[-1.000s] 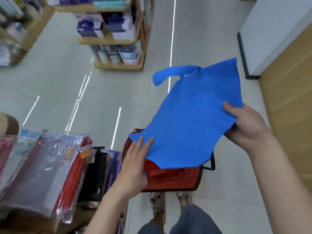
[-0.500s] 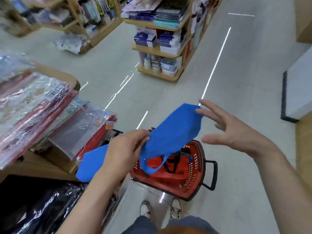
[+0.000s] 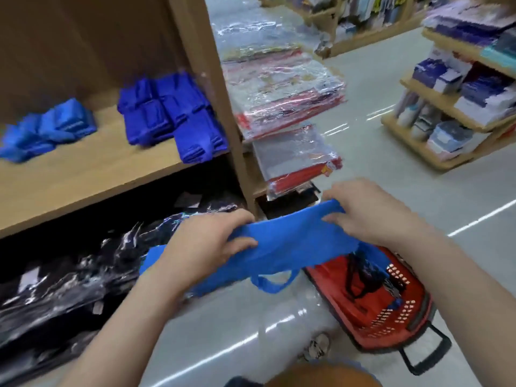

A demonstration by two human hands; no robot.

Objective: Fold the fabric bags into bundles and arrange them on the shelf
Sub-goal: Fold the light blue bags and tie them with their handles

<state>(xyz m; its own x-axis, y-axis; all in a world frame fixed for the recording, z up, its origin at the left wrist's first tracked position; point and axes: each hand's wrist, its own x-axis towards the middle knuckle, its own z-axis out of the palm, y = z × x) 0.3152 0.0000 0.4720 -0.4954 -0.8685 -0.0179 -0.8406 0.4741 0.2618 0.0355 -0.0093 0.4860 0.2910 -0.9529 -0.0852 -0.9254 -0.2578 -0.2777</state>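
Task looks partway done, prob. past the middle. The shelf (image 3: pixel 83 174), up & to the left of the left hand (image 3: pixel 206 247), already carries a stack of dark blue bundles (image 3: pixel 167 115). A row of lighter blue bundles (image 3: pixel 50 129) lies further left, w/ bare board in front. One blue bag (image 3: pixel 290 241) is mid-fold, held in the air between both hands, not yet a bundle.

Left hand grips the bag's left part, fingers curled over the top edge. Right hand (image 3: pixel 371 210) pinches the far-right end, fingers curled onto the cloth. The bag sags between them as a long band. One handle loop (image 3: pixel 275 284) hangs below, approx. midway between the hands.

A red basket (image 3: pixel 391 311) sits on the floor below the right hand, w/ sth. dark inside. More bags prob. left; can't tell how many.

Materials:
- Bag: thin, matte cloth, limp, creases softly.
- Bundles: flat, squarish, blocky.
- Shelf: pale wood-look board, smooth.
- Basket: hard plastic, perforated walls, black handle.
- Black packs (image 3: pixel 69 283), left of & below the left hand: glossy, crinkled film.
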